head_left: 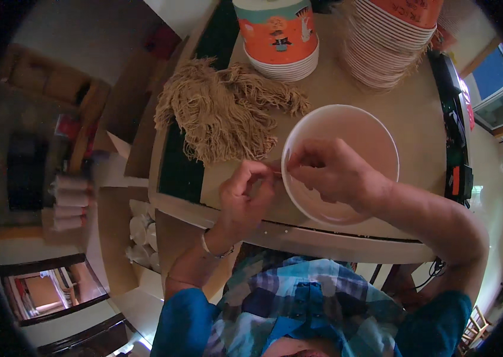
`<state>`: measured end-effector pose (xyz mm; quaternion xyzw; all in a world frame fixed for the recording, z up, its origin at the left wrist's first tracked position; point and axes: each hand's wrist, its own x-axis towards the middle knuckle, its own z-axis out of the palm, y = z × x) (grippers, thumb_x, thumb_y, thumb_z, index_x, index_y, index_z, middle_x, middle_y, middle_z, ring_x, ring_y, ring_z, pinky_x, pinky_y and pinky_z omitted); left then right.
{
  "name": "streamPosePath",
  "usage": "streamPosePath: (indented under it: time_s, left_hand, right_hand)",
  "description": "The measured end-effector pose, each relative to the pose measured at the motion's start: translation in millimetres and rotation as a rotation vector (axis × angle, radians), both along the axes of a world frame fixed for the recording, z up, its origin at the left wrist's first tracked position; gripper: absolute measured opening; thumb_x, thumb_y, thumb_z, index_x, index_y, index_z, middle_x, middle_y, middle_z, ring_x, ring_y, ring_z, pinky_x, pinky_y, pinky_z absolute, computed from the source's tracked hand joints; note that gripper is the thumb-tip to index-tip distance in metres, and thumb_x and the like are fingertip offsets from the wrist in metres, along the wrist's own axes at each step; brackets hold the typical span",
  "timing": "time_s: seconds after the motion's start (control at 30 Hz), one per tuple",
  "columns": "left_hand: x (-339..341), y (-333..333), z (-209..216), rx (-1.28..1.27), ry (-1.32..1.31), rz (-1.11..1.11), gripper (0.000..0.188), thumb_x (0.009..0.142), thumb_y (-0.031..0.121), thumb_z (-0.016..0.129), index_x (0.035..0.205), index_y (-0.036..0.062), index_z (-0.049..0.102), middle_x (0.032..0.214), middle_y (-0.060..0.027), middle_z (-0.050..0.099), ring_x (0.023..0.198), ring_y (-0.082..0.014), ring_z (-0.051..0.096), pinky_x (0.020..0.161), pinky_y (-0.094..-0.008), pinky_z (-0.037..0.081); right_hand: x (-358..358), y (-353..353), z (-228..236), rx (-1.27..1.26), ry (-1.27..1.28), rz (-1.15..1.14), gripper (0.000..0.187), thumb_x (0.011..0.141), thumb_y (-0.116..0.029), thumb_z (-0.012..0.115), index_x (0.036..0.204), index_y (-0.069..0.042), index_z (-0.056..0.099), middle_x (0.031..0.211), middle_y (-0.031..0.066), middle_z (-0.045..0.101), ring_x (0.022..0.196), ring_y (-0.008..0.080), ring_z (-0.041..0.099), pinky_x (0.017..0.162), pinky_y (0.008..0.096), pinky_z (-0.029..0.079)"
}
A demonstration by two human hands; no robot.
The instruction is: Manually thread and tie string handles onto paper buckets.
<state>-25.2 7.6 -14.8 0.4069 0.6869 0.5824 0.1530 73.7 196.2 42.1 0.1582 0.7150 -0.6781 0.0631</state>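
A white paper bucket point(376, 134) stands near the table's front edge, its open mouth facing up at me. My right hand point(338, 178) reaches over its rim, and the fingers are pinched together inside, close to the left wall. What they hold is hidden. Outside that wall, my left hand point(248, 193) is closed in a pinch, with a short thin cord point(277, 172) showing between its fingertips and the bucket. Beyond the left hand lies a loose heap of tan cords point(222, 113).
Behind the bucket are a short stack of orange and teal printed buckets point(281, 44) and a taller nested stack point(382, 53) on the right. Dark devices point(456, 131) line the table's right edge. An open cardboard box point(115, 238) with white items stands left of the table.
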Motion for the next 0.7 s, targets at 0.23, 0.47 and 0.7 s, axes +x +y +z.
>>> streamPosePath:
  time_s: [0.23, 0.47, 0.7]
  left_hand:
    - [-4.1, -2.4, 3.3, 0.09, -0.282, 0.045, 0.007, 0.094, -0.003, 0.053, 0.098, 0.0031, 0.054, 0.109, -0.0115, 0.067, 0.095, -0.0145, 0.064, 0.087, -0.0281, 0.05]
    - [-12.1, -3.5, 16.7, 0.345, -0.684, 0.063, 0.006, 0.094, 0.002, 0.05, 0.097, 0.0042, 0.055, 0.109, -0.0172, 0.066, 0.088, -0.0193, 0.065, 0.084, -0.032, 0.052]
    - [-21.1, -3.6, 37.2, 0.46, -0.74, -0.094, 0.007, 0.095, 0.002, 0.049, 0.097, 0.0044, 0.055, 0.094, -0.0164, 0.067, 0.083, -0.0206, 0.064, 0.077, -0.0322, 0.052]
  right_hand:
    - [-0.5, -1.6, -8.0, -0.017, -0.035, 0.031, 0.015, 0.091, -0.015, 0.063, 0.101, -0.003, 0.063, 0.075, -0.0011, 0.059, 0.059, 0.0044, 0.051, 0.046, 0.0209, 0.041]
    - [2.9, 3.7, -2.1, 0.036, -0.056, 0.084, 0.013, 0.09, -0.014, 0.065, 0.096, -0.003, 0.066, 0.075, -0.0006, 0.061, 0.061, 0.004, 0.053, 0.048, 0.0216, 0.043]
    - [11.2, 3.4, -0.1, 0.163, 0.01, 0.104, 0.012, 0.09, -0.014, 0.064, 0.097, -0.003, 0.066, 0.075, -0.0004, 0.062, 0.062, 0.0042, 0.053, 0.05, 0.0223, 0.043]
